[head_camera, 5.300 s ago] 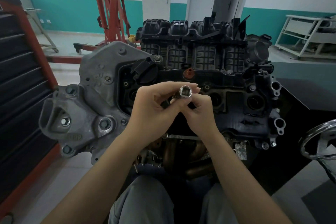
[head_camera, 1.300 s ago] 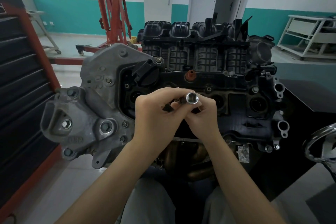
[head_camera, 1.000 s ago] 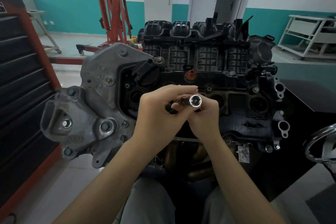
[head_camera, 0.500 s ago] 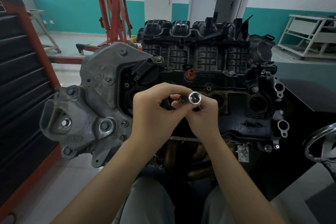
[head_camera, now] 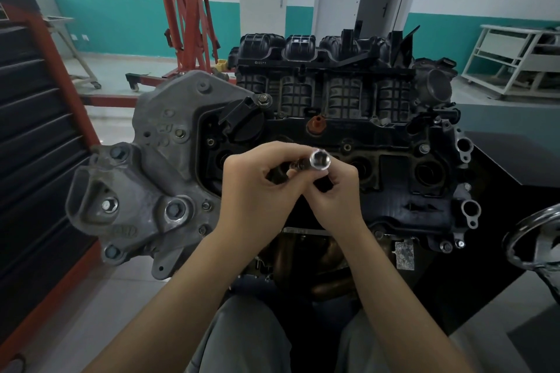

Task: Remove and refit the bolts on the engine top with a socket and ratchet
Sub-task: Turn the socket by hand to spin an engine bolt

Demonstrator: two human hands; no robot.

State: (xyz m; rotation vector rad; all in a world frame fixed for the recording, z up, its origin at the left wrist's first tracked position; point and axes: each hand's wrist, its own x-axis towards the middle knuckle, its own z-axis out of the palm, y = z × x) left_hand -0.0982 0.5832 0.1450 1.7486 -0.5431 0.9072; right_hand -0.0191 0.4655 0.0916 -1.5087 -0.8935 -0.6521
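**Both hands hold a socket above the engine top**

Down the left edge of the frame runs a black tool cabinet with a red frame (head_camera: 36,136). To its right, in the upper left of the frame, a red steel engine hoist (head_camera: 188,18) stands on the pale floor against a teal-and-white wall.

Left of centre sits the grey cast-aluminium end cover (head_camera: 145,179) of the engine, with several hex bolts seated in its bosses. It joins the black plastic engine top cover (head_camera: 403,179), which fills the middle of the frame; behind that rises the ribbed black intake manifold (head_camera: 321,70).

In the centre of the frame, just in front of the top cover, the left hand (head_camera: 257,197) is curled around a dark tool part that is mostly hidden by its fingers, so what it is cannot be told. Touching it on the right, the right hand (head_camera: 336,194) pinches the shiny chrome socket (head_camera: 319,159) from below with curled fingers. The socket's open end faces the camera, and it sits at the top of both hands, above the spark plug wells.

At the right edge, lower down, part of a chrome hand wheel (head_camera: 533,239) shows. In the upper right stands a white metal shelf rack (head_camera: 515,57).
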